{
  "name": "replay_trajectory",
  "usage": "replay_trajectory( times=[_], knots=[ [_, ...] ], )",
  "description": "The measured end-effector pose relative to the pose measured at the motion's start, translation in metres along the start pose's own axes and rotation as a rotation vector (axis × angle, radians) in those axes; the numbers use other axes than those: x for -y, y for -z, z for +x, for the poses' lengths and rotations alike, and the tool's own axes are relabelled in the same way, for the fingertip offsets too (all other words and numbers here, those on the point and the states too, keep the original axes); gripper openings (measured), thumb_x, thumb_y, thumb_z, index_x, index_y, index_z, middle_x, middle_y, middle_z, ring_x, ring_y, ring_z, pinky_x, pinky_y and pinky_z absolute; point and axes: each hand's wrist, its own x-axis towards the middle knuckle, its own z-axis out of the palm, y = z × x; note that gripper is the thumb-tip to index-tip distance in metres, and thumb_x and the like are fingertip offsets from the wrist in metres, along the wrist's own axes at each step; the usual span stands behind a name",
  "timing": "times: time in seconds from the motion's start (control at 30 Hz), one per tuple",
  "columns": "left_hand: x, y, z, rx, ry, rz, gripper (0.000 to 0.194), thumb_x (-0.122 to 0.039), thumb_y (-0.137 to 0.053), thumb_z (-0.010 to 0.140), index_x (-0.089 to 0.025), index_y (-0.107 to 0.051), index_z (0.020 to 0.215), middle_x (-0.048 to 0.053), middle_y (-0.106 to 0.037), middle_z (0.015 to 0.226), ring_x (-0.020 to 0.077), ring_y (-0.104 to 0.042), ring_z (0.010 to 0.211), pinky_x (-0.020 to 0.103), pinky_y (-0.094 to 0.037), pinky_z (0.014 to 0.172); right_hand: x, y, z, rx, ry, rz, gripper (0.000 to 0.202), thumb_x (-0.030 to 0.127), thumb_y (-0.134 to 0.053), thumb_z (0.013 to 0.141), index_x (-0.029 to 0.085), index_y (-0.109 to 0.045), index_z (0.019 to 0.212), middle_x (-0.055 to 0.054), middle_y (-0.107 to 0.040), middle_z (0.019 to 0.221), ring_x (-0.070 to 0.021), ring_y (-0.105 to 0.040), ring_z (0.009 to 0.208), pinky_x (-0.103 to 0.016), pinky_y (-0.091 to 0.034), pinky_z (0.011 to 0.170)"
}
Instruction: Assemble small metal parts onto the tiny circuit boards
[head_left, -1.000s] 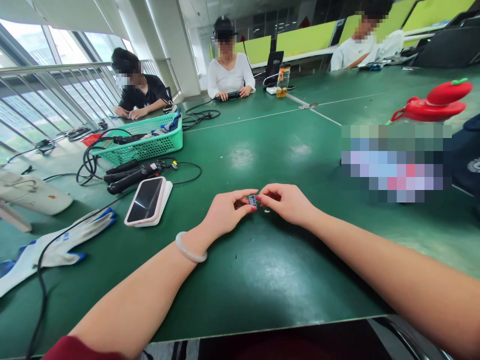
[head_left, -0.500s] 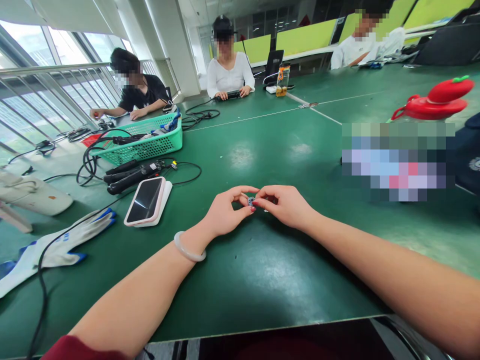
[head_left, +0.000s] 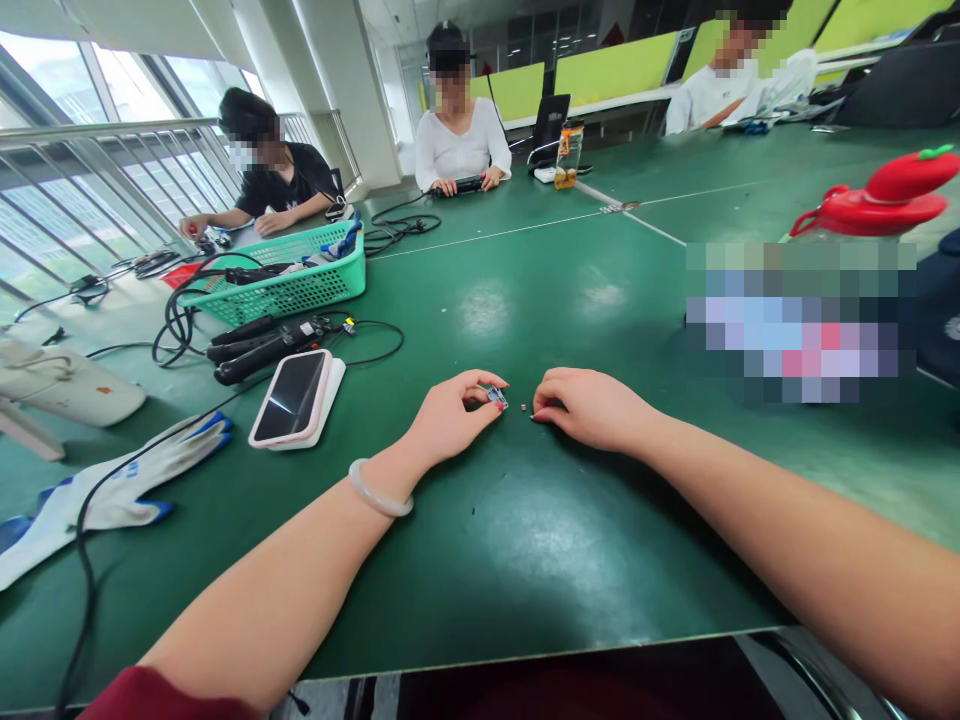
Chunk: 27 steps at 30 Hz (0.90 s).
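On the near half of the glossy green worktop (head_left: 465, 560), the bare left hand (head_left: 450, 415) is holding a small, squarish, grey-blue piece (head_left: 496, 397); its grip is pinching the piece at the tips of thumb and forefinger, and a pale ring-shaped bracelet (head_left: 377, 492) is circling the wrist. The bare right hand (head_left: 596, 410) is facing it across a short gap, thumb and forefinger curling with their tips close together; whether this grip is holding anything, I cannot tell. Between the hands, a tiny reddish speck (head_left: 523, 407) is lying on the worktop. To the left, a pink-edged phone with a dark screen (head_left: 289, 400) is resting on a flat white slab (head_left: 327, 400), near some black tube-shaped devices (head_left: 270, 350). Behind these, a mint-green perforated plastic basket (head_left: 300, 292) is standing, while a white-and-blue glove (head_left: 150, 485) is lying nearer. Across the worktop, a co-worker in a white top (head_left: 465, 140) is handling a black device (head_left: 469, 184).
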Motion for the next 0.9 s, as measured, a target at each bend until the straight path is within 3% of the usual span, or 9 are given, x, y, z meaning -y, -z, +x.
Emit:
replay_trajectory(
  times=[0.37, 0.63, 0.9],
  knots=[
    [-0.005, 0.001, -0.003, 0.048, -0.023, 0.007, 0.025, -0.027, -0.066, 0.073, -0.019, -0.061, 0.096, 0.000, -0.067, 0.081, 0.0143, -0.063, 0.080, 0.029, -0.046, 0.082, 0.025, -0.004, -0.001, -0.308, 0.040, 0.341, 0.011, 0.021, -0.052, 0.082, 0.020, -0.060, 0.074, 0.000, -0.057, 0.073, -0.0118, -0.050, 0.064, -0.025, -0.040, 0.061],
    [-0.004, -0.001, -0.004, 0.092, -0.062, -0.068, 0.032, -0.031, -0.069, 0.072, -0.019, -0.057, 0.099, 0.002, -0.068, 0.084, 0.0155, -0.063, 0.084, 0.030, -0.045, 0.084, 0.030, -0.008, -0.002, -0.318, 0.071, 0.416, 0.009, 0.021, -0.056, 0.081, 0.020, -0.061, 0.073, 0.000, -0.057, 0.080, -0.0093, -0.047, 0.060, -0.025, -0.039, 0.060],
    [-0.005, 0.000, -0.003, 0.099, -0.080, -0.092, 0.025, -0.028, -0.069, 0.071, -0.017, -0.059, 0.091, 0.002, -0.068, 0.087, 0.0146, -0.063, 0.084, 0.029, -0.046, 0.084, 0.031, -0.008, -0.002, -0.323, 0.073, 0.441, 0.007, 0.020, -0.058, 0.079, 0.020, -0.062, 0.074, 0.000, -0.057, 0.081, -0.0086, -0.046, 0.058, -0.025, -0.039, 0.059]
  ],
)
